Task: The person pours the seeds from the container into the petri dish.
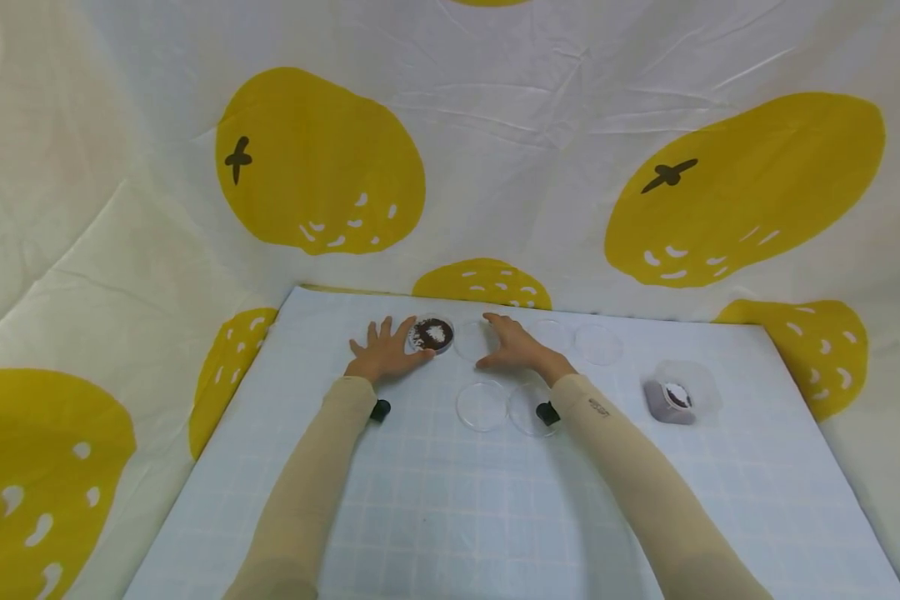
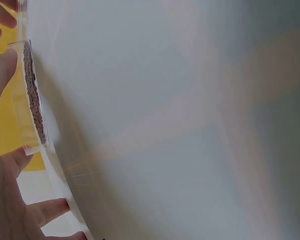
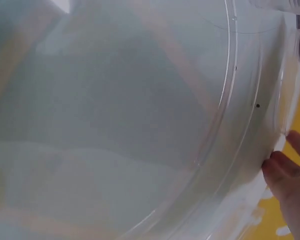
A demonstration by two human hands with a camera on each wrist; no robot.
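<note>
Dark brown granules [image 1: 423,331] topped with white bits [image 1: 438,333] lie in the round dish [image 2: 21,107], far on the table [image 1: 420,517]. From eight o'clock the left hand [image 1: 385,354] holds this dish between thumb and forefinger, other fingers spread. Just beside it at three o'clock sits a clear dish [image 1: 471,342]; the right hand [image 1: 521,346] is at its three o'clock side, thumb and forefinger wide at the rim, though whether they grip I cannot tell. Between three and four o'clock, a translucent tub [image 1: 657,402] holds white over dark material.
</note>
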